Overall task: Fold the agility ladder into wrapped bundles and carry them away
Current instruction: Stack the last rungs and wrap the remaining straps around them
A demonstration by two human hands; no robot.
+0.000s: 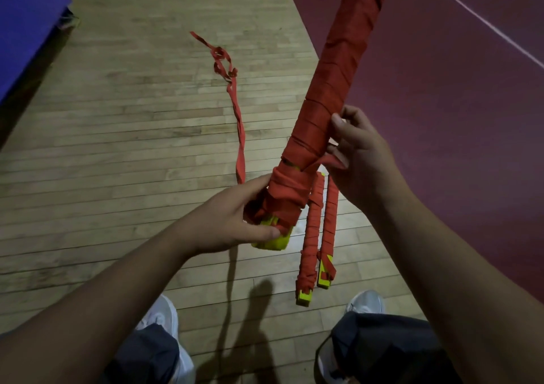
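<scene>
A long ladder bundle (332,89), yellow rungs wound in red strap, slants up to the top right. My left hand (235,219) grips its lower end, where yellow rung tips (273,241) stick out. My right hand (359,160) holds the bundle's middle from the right, pinching a bit of strap. Two separate strap-wound rungs (319,236) hang below the bundle, beside my right wrist. A loose red strap tail (238,118) trails from my left hand across the floor, ending in a tangle (222,60).
I stand on a wooden court floor (117,133) with a maroon painted zone (456,104) and white line at right. A blue mat (26,21) lies at upper left. My white shoes (163,316) and dark trouser legs show below.
</scene>
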